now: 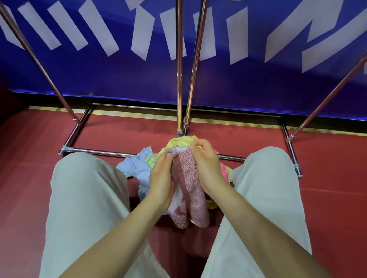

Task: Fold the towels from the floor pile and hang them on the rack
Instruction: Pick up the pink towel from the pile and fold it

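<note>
Head view: a pink towel (189,187) is held between both hands above the floor, low between the knees. The right hand (207,164) is curled over its far, upper end, where a pale hem edge is pinched; the left hand (161,180) is wrapped round the left side, with the fingers closed on the cloth. The towel is seen bunched lengthwise into a narrow strip, its long axis running from the far grip down toward the near side, and the free end hangs below both hands. Both hands are equally close to it, since both are on it — the right higher and farther, the left lower and nearer.

Just beyond and beneath the hands lies the floor pile (141,168): a light blue piece to the left, yellow at the far side, and a bit of bright pink to the right, partly hidden by the hands. The pile rests against the near base bar of the rack (178,73), whose chrome uprights rise far and centre, with slanted poles to left and right. The hanging rails are out of frame above, so the towel would have to be lifted up and away. The red floor (23,182) and a blue banner (268,86) lie behind — nothing is seen between the towel and the uprights except the pile itself.
</note>
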`<control>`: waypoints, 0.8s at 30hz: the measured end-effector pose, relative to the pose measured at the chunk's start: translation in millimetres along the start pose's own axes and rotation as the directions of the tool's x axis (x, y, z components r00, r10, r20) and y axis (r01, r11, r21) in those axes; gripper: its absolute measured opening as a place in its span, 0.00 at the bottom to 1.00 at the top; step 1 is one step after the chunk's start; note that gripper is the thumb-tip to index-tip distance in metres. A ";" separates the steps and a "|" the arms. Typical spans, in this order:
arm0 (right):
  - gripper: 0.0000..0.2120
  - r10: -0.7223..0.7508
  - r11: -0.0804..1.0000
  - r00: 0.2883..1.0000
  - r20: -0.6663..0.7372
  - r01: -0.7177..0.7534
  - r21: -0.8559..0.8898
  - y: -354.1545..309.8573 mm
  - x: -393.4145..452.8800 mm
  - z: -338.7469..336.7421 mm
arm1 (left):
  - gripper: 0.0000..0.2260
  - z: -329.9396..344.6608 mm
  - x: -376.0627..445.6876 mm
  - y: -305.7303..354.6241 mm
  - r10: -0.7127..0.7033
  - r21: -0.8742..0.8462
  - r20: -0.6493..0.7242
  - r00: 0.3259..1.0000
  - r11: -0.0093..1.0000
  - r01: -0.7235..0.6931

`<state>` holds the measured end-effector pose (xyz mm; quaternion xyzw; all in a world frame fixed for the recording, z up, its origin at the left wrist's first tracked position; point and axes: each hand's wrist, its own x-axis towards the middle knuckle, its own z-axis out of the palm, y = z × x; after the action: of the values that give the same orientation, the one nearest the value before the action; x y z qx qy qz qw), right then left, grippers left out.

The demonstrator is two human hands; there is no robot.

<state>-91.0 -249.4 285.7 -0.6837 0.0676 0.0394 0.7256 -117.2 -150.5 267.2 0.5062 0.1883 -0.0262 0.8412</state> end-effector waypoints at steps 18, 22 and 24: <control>0.06 0.069 0.997 0.983 -0.168 -0.074 -0.020 20.9 5.9 20.1 | 0.17 14.5 -0.1 -16.6 -0.057 -0.047 -0.145 0.988 0.998 0.051; 0.06 0.091 0.996 0.974 -0.208 -0.085 0.038 22.6 6.7 19.9 | 0.13 23.1 -1.5 -13.4 -0.052 -0.062 -0.121 0.991 0.997 0.045; 0.07 0.109 0.993 0.970 -0.216 -0.094 0.078 20.8 8.3 16.5 | 0.11 24.3 -1.4 -16.5 -0.005 0.020 -0.075 0.997 1.000 0.007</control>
<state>-85.1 -232.0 264.9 -0.6547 0.1837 -0.0018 0.7332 -115.2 -179.6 263.9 0.5150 0.2208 -0.0116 0.8282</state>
